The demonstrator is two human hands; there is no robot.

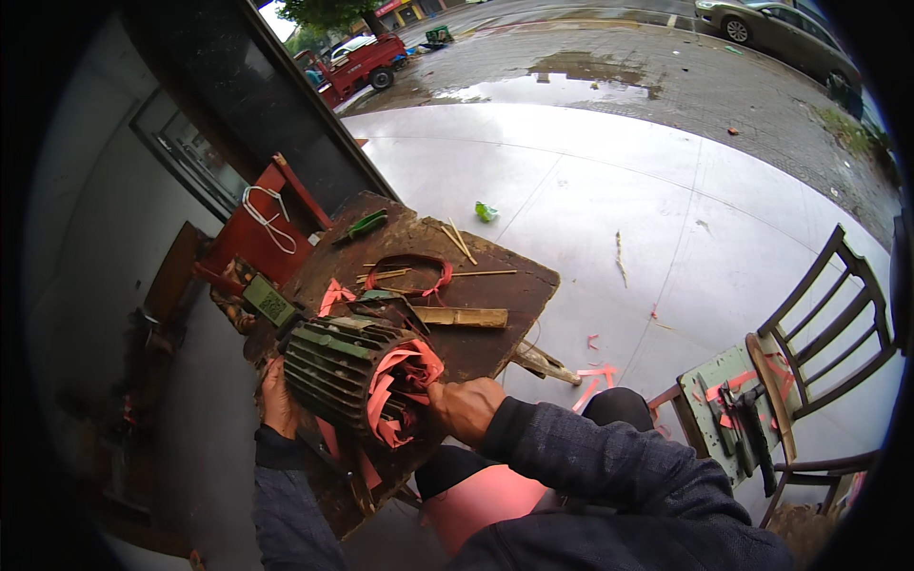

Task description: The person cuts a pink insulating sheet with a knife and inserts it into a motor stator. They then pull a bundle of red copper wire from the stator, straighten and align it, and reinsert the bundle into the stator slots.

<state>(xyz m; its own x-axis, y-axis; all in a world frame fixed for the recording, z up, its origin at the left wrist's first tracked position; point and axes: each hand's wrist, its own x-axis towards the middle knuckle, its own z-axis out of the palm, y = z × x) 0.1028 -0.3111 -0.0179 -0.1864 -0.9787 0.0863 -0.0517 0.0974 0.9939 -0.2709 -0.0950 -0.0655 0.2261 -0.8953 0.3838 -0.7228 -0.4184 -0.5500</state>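
Observation:
A finned green electric motor housing [328, 369] lies on its side on a worn wooden table [509, 276], its open end turned toward the right. Folded pink insulating paper strips [390, 381] crowd the opening. My left hand [278, 400] grips the housing's left side, some of its fingers hidden. At the right rim of the opening, my right hand [468, 409] is closed with its fingertips at the pink paper; exactly what they pinch is partly hidden. A flat bamboo piece [462, 317] and a coil of red wire [446, 278] lie beyond the motor.
Thin sticks [459, 243] and a green-handled tool [362, 226] lie farther back on the table. A red wooden chair [249, 233] with a white cord stands at left. Dark tools and pink scraps cover another chair's seat [705, 419] at right. Pink scraps [600, 373] litter the floor.

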